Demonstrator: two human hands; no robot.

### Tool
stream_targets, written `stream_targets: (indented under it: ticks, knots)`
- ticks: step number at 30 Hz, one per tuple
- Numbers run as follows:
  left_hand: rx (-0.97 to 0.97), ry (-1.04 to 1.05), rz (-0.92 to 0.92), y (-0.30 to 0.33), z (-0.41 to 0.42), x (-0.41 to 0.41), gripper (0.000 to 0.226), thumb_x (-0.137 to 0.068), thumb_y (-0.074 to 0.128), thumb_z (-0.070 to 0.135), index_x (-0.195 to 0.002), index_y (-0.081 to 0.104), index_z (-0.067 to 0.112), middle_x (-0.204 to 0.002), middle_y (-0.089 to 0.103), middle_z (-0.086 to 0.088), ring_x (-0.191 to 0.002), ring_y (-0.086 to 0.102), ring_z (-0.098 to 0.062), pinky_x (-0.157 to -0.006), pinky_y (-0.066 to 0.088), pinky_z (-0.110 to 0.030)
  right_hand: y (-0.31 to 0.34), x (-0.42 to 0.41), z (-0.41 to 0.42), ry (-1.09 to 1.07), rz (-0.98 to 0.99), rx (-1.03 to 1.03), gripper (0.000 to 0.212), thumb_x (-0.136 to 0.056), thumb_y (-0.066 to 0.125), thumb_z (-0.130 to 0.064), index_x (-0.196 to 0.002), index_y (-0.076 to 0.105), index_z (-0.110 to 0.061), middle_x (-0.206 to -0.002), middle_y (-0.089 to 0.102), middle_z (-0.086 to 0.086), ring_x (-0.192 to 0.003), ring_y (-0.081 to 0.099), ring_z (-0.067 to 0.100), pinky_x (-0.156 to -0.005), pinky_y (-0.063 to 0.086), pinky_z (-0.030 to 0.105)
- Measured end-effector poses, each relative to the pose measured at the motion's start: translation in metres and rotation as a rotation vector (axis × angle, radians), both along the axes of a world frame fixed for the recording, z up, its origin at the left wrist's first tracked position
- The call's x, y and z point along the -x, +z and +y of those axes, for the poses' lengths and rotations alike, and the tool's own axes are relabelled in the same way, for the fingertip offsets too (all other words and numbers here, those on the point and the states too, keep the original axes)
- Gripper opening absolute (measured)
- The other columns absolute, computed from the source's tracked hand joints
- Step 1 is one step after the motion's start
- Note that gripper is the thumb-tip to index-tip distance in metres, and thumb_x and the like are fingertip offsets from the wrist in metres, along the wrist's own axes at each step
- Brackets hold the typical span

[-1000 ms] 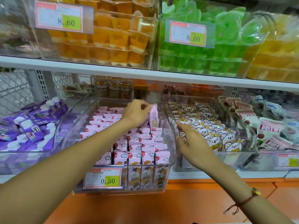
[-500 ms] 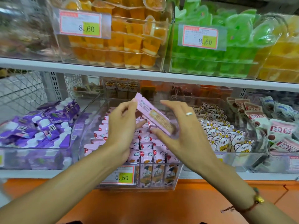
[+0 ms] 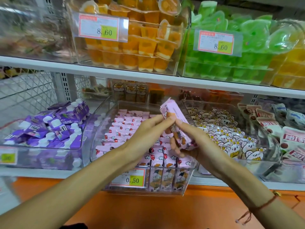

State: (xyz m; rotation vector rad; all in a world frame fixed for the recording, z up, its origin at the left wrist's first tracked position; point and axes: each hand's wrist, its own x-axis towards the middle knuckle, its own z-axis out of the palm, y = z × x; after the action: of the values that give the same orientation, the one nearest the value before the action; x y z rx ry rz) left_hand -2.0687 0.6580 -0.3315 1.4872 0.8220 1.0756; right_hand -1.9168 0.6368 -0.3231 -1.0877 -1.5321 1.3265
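Observation:
A long pink snack packet (image 3: 174, 114) is held tilted above the clear bin (image 3: 186, 180) of matching pink packets on the lower shelf. My left hand (image 3: 148, 131) pinches the packet near its upper middle with fingertips. My right hand (image 3: 194, 142) curls round its lower end from the right and underneath. Rows of the same pink packets (image 3: 127, 128) fill the bin below, with several standing upright at its front.
A bin of purple pouches (image 3: 49, 128) sits to the left, white bear-print packets (image 3: 231, 136) and pink-white packs (image 3: 290, 138) to the right. The upper shelf (image 3: 148, 75) holds orange (image 3: 132, 52) and green jelly cups (image 3: 231, 63). An orange ledge (image 3: 148, 207) runs below.
My left hand lifted a pink packet out of the bin. My right hand came over from the bear-packet bin and took hold of its lower end; the packet now stands steeper.

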Motion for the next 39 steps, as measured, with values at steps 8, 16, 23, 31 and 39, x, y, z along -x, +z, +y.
stream_targets:
  ticks: [8, 16, 23, 31, 39]
  knots:
    - [-0.309, 0.231, 0.001, 0.013, 0.014, -0.009, 0.038, -0.083, 0.07, 0.023, -0.118, 0.054, 0.021, -0.107, 0.068, 0.008, -0.093, 0.064, -0.001, -0.078, 0.052, -0.017, 0.004, -0.005, 0.006, -0.372, -0.298, -0.494, 0.056, -0.077, 0.045, -0.065, -0.119, 0.055, -0.03, -0.108, 0.061, -0.018, -0.096, 0.057, -0.003, -0.076, 0.043, 0.006]
    - [-0.497, 0.118, 0.413, 0.027, 0.039, -0.025, 0.045, -0.077, 0.075, 0.028, -0.121, 0.063, 0.029, -0.113, 0.067, 0.011, -0.105, 0.061, -0.008, -0.092, 0.049, -0.041, 0.001, -0.029, 0.018, -0.408, 0.052, -0.379, 0.031, -0.079, 0.071, -0.022, -0.108, 0.063, -0.016, -0.096, 0.073, -0.004, -0.084, 0.067, 0.005, -0.067, 0.05, 0.013]
    - [-0.165, -0.004, 0.298, 0.035, 0.061, -0.006, 0.046, -0.076, 0.077, 0.027, -0.118, 0.059, 0.024, -0.113, 0.065, 0.003, -0.104, 0.063, -0.009, -0.088, 0.052, -0.024, -0.001, -0.047, 0.027, -0.369, 0.406, -0.146, 0.039, -0.073, 0.069, -0.029, -0.105, 0.063, -0.007, -0.092, 0.074, 0.002, -0.083, 0.07, 0.011, -0.074, 0.054, 0.021]
    - [-0.438, -0.021, 0.171, 0.039, 0.056, -0.021, 0.037, -0.072, 0.08, 0.016, -0.107, 0.066, 0.022, -0.092, 0.07, 0.016, -0.082, 0.063, 0.007, -0.076, 0.048, -0.011, 0.002, -0.053, 0.029, -0.433, -0.527, -0.751, 0.049, -0.085, 0.068, -0.022, -0.132, 0.051, -0.024, -0.126, 0.058, -0.009, -0.113, 0.049, 0.004, -0.096, 0.037, 0.02]
    - [-0.364, 0.033, 0.778, -0.003, 0.106, -0.021, 0.035, -0.098, 0.047, 0.021, -0.133, 0.051, 0.022, -0.138, 0.05, -0.001, -0.13, 0.041, -0.019, -0.107, 0.034, -0.038, -0.005, -0.058, 0.035, -0.671, -0.242, -0.725, 0.034, -0.08, 0.071, -0.02, -0.103, 0.046, -0.02, -0.083, 0.063, -0.014, -0.08, 0.064, 0.009, -0.077, 0.052, 0.031]
